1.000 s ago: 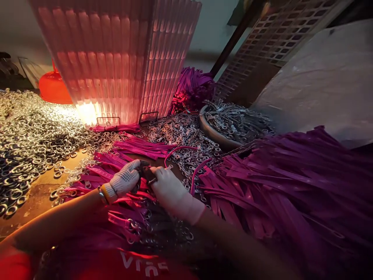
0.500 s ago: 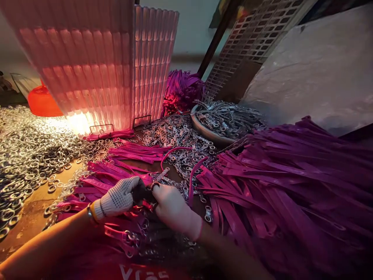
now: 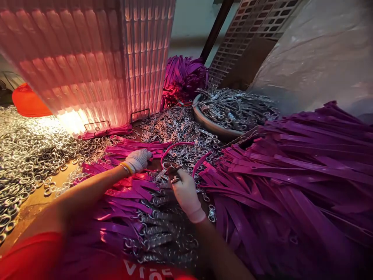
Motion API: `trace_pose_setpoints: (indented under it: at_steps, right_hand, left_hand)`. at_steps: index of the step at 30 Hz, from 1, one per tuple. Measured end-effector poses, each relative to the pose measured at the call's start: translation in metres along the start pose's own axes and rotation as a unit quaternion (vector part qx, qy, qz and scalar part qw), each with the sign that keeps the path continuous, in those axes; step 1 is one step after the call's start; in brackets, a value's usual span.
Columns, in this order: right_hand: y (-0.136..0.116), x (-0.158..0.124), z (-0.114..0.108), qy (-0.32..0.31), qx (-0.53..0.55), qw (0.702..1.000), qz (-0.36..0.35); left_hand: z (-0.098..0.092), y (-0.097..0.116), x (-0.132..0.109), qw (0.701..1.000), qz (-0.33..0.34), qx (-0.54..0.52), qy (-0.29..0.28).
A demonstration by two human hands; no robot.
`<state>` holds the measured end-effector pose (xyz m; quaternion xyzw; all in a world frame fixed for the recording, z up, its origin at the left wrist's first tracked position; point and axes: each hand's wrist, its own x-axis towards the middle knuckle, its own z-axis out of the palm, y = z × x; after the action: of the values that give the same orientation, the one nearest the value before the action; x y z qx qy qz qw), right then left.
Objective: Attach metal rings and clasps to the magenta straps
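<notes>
My left hand (image 3: 138,160), in a white dotted glove, reaches over a row of magenta straps (image 3: 136,147) lying flat on the table; its fingertips are too dark to make out against them. Nearer me, my right hand (image 3: 186,194), also gloved, has its darkened fingers curled together. Something small with a metallic glint shows between them, too unclear to name. Beside those fingers a curved magenta strap (image 3: 175,146) arches over loose silver ring links (image 3: 189,134). Below both hands lie more magenta straps (image 3: 128,194) with silver ring chains (image 3: 166,229) at their ends.
Silver rings (image 3: 35,144) heap up at left under a red lamp (image 3: 29,102). Clear ribbed panels (image 3: 87,70) stand behind. A bowl (image 3: 211,123) of metal chains sits at the back. A big pile of magenta straps (image 3: 291,175) covers the right side.
My hands, close together before, are now apart. The left has moved forward to the flat straps; the right has shifted slightly right and forward. The camera view has tilted a little.
</notes>
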<state>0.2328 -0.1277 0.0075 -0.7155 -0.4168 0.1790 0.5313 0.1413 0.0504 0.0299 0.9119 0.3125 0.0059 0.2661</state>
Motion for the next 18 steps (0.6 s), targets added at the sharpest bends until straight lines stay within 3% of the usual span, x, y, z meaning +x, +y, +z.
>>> trace_pose_setpoints:
  at_steps: [4,9,12,15,18]
  right_hand:
    - [0.01,0.005,-0.005,-0.062,0.076,0.994,0.039]
    - [0.003,0.012,-0.001,-0.06,0.014,0.997,-0.055]
    - [-0.013,0.013,0.009,-0.105,-0.056,0.988,-0.096]
    - [-0.033,0.01,0.023,-0.142,-0.149,0.97,-0.132]
    - [-0.05,0.003,0.035,-0.163,-0.255,0.941,-0.154]
  left_hand:
    - [0.014,-0.01,0.022,0.999,-0.018,0.043,0.0]
    - [-0.008,-0.018,-0.006,0.999,-0.013,0.035,0.01]
    - [-0.027,-0.022,-0.048,0.989,-0.037,-0.14,-0.014]
    - [-0.033,-0.019,-0.091,0.924,-0.083,-0.374,-0.021]
    - [-0.029,-0.013,-0.119,0.884,-0.097,-0.456,-0.012]
